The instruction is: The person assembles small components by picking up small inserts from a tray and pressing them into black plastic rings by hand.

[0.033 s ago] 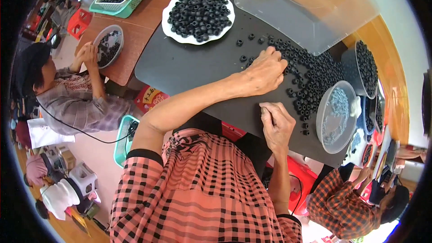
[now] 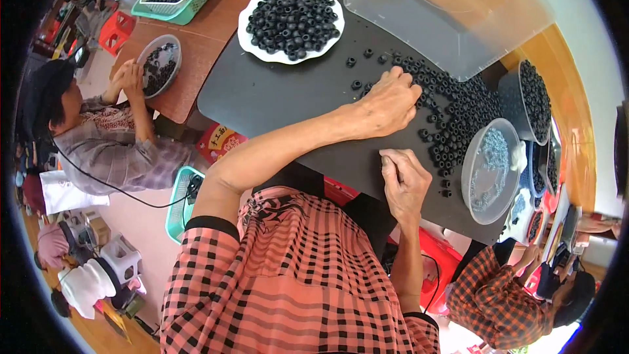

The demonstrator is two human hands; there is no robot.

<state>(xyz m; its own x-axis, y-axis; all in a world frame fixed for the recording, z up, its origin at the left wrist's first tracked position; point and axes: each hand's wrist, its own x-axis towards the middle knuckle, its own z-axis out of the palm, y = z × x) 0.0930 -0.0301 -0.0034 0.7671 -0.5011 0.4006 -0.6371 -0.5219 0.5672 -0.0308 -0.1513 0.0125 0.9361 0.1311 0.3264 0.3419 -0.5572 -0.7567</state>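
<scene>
While the left hand (image 2: 392, 101) lies flat, fingers spread, on the loose heap of black rings (image 2: 452, 115), the right hand (image 2: 405, 180) rests half curled nearer the body; whether it pinches anything I cannot tell. Left of the heap a white plate (image 2: 249, 39) is already piled with rings, yet many lie unsorted. Right of the heap stands a clear bowl (image 2: 481, 206) of small pale parts. Beyond the heap a clear plastic lid (image 2: 452, 13) covers the black worktop (image 2: 275, 98); co-workers sit around.

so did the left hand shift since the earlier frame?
No. The left hand sits at the same spot on the loose black rings, equally far from the white plate.
</scene>
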